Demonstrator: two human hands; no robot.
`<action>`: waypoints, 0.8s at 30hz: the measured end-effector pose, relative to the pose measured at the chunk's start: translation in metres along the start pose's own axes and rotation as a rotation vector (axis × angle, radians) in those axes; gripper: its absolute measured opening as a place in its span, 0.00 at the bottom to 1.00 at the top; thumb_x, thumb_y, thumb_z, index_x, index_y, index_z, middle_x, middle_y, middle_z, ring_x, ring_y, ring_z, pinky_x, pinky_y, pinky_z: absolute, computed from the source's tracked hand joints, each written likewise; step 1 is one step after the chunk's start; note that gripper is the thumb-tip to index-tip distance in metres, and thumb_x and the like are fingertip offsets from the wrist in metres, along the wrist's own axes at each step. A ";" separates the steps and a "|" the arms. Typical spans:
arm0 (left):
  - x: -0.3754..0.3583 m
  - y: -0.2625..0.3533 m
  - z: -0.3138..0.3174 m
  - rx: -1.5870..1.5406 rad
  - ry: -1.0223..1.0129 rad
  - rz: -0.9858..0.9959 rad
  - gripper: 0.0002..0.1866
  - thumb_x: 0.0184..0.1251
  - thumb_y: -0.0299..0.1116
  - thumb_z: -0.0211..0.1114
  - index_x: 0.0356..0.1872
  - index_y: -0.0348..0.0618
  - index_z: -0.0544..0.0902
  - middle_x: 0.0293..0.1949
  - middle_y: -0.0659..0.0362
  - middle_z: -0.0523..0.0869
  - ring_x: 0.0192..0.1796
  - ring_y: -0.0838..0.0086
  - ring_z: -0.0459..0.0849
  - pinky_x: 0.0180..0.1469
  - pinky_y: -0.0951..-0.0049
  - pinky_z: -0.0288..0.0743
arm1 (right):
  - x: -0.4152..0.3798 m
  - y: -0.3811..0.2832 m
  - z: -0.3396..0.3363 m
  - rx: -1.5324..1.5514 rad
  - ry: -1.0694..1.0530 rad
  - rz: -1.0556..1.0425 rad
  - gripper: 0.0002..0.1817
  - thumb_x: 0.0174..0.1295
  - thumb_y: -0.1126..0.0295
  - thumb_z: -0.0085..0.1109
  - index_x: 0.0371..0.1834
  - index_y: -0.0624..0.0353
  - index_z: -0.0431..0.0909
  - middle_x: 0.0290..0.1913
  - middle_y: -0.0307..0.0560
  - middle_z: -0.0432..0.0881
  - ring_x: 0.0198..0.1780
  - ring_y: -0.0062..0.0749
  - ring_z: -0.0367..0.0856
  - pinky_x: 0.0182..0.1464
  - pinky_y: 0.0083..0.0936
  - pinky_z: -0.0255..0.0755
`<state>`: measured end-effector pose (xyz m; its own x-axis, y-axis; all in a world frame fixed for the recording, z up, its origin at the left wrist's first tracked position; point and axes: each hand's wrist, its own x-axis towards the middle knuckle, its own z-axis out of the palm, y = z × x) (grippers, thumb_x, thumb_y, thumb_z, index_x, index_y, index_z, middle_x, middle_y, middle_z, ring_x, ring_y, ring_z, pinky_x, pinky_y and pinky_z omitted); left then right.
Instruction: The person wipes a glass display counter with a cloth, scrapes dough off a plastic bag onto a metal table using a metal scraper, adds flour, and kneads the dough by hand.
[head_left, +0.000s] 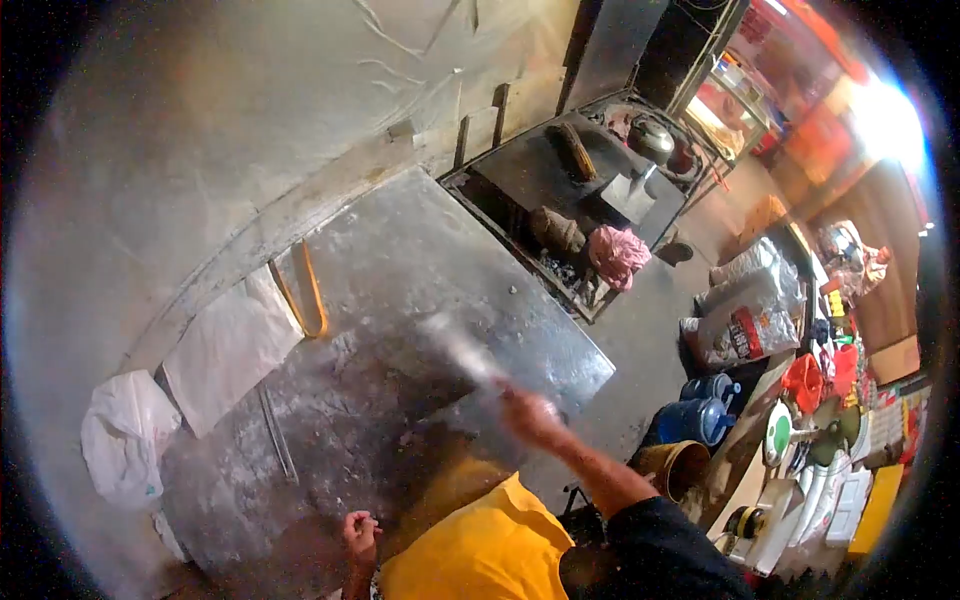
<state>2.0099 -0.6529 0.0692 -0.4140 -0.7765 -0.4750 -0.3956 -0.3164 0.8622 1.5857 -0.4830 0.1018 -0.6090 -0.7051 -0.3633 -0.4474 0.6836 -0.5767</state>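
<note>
Dull, scuffed metal-look worktop [390,260]; crumpled matt pink cloth [618,255]; glossy blue plastic jugs [695,420].

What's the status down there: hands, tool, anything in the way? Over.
Right hand gripping pale tool, blurred, over table. Left hand loosely curled, nothing seen in it. Metal rod and cloth lie off to the tool's left.

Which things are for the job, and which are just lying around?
For the job, it seems:
right hand
blurred pale thing it holds
grey tabletop

Probably just lying about:
orange loop
white bag
pink bundle
blue jugs
</note>
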 end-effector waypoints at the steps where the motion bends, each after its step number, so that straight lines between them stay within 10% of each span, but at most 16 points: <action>1: 0.002 0.001 -0.001 -0.003 0.003 -0.003 0.08 0.69 0.29 0.58 0.43 0.38 0.74 0.34 0.58 0.77 0.32 0.75 0.78 0.35 0.71 0.78 | -0.001 -0.031 0.005 -0.070 -0.140 -0.003 0.32 0.64 0.64 0.55 0.72 0.33 0.61 0.34 0.57 0.83 0.34 0.50 0.85 0.38 0.46 0.79; 5: 0.003 0.019 -0.005 -0.016 0.002 0.040 0.06 0.70 0.29 0.57 0.44 0.41 0.75 0.34 0.59 0.77 0.33 0.76 0.79 0.34 0.72 0.78 | 0.023 -0.037 0.024 -0.115 -0.159 -0.103 0.35 0.62 0.63 0.55 0.74 0.31 0.58 0.41 0.58 0.85 0.41 0.54 0.85 0.41 0.48 0.79; 7: -0.004 0.026 -0.007 -0.017 0.014 0.044 0.05 0.70 0.29 0.57 0.44 0.42 0.75 0.34 0.60 0.77 0.33 0.77 0.79 0.34 0.73 0.78 | 0.057 -0.019 -0.009 -0.119 -0.082 0.240 0.30 0.60 0.65 0.54 0.69 0.38 0.67 0.44 0.61 0.83 0.44 0.53 0.84 0.46 0.45 0.77; 9: -0.006 0.038 -0.004 0.029 0.148 0.016 0.05 0.69 0.29 0.58 0.43 0.44 0.75 0.33 0.62 0.78 0.30 0.78 0.78 0.32 0.75 0.76 | 0.120 0.098 0.000 -0.146 0.318 0.113 0.23 0.59 0.67 0.55 0.60 0.52 0.73 0.42 0.60 0.83 0.39 0.53 0.84 0.42 0.46 0.77; 11: 0.003 0.014 -0.016 -0.062 0.190 -0.089 0.05 0.68 0.29 0.59 0.43 0.43 0.75 0.32 0.62 0.78 0.29 0.79 0.77 0.31 0.76 0.75 | 0.162 0.126 -0.037 0.690 0.601 0.452 0.15 0.60 0.69 0.52 0.49 0.63 0.73 0.40 0.63 0.81 0.40 0.53 0.81 0.40 0.45 0.74; 12: 0.012 -0.002 -0.024 -0.149 0.234 -0.196 0.06 0.68 0.30 0.60 0.42 0.43 0.75 0.31 0.62 0.78 0.28 0.79 0.76 0.31 0.77 0.74 | 0.108 -0.011 -0.112 0.505 0.582 0.683 0.17 0.61 0.70 0.51 0.52 0.63 0.73 0.42 0.64 0.81 0.42 0.57 0.81 0.43 0.47 0.74; 14: 0.039 -0.031 -0.035 -0.180 0.225 -0.107 0.06 0.68 0.30 0.60 0.43 0.43 0.74 0.30 0.62 0.78 0.27 0.79 0.76 0.31 0.77 0.74 | 0.092 0.028 -0.072 -0.007 0.697 0.176 0.21 0.60 0.71 0.50 0.57 0.63 0.72 0.42 0.65 0.81 0.41 0.62 0.80 0.44 0.50 0.74; 16: 0.043 -0.027 -0.041 -0.188 0.234 -0.039 0.07 0.68 0.30 0.60 0.43 0.43 0.74 0.30 0.62 0.78 0.27 0.79 0.75 0.30 0.77 0.73 | 0.056 -0.005 -0.050 0.085 0.273 0.359 0.29 0.59 0.72 0.50 0.66 0.62 0.65 0.40 0.64 0.81 0.40 0.64 0.80 0.42 0.52 0.74; 18: 0.057 0.023 -0.035 -0.181 0.168 -0.076 0.07 0.70 0.31 0.59 0.43 0.43 0.74 0.30 0.62 0.77 0.27 0.80 0.75 0.30 0.77 0.73 | 0.003 -0.003 -0.009 0.054 0.045 0.067 0.30 0.59 0.73 0.51 0.69 0.52 0.65 0.40 0.58 0.83 0.40 0.55 0.83 0.40 0.43 0.78; 20: 0.061 0.031 -0.037 -0.181 0.065 -0.003 0.09 0.73 0.36 0.59 0.47 0.45 0.75 0.33 0.61 0.80 0.30 0.78 0.79 0.32 0.78 0.74 | -0.022 0.000 0.002 0.044 0.077 -0.113 0.30 0.61 0.72 0.52 0.70 0.53 0.64 0.36 0.55 0.84 0.36 0.48 0.84 0.38 0.41 0.79; 22: 0.066 0.072 -0.021 -0.041 0.118 -0.056 0.06 0.70 0.31 0.58 0.44 0.42 0.74 0.33 0.62 0.77 0.30 0.80 0.75 0.34 0.79 0.73 | -0.038 0.007 -0.016 0.114 -0.137 0.169 0.29 0.62 0.72 0.54 0.69 0.57 0.64 0.33 0.50 0.82 0.32 0.40 0.82 0.36 0.37 0.79; 24: 0.087 0.084 -0.012 0.006 0.032 -0.037 0.08 0.70 0.31 0.59 0.46 0.42 0.75 0.34 0.62 0.78 0.32 0.79 0.77 0.35 0.78 0.74 | -0.020 0.094 -0.017 0.902 0.130 0.182 0.23 0.69 0.63 0.51 0.66 0.55 0.69 0.26 0.38 0.74 0.26 0.25 0.71 0.27 0.28 0.70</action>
<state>1.9510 -0.7538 0.1023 -0.3731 -0.7813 -0.5003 -0.4150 -0.3417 0.8432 1.5449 -0.4018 0.0670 -0.7132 -0.5370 -0.4506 0.3074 0.3381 -0.8895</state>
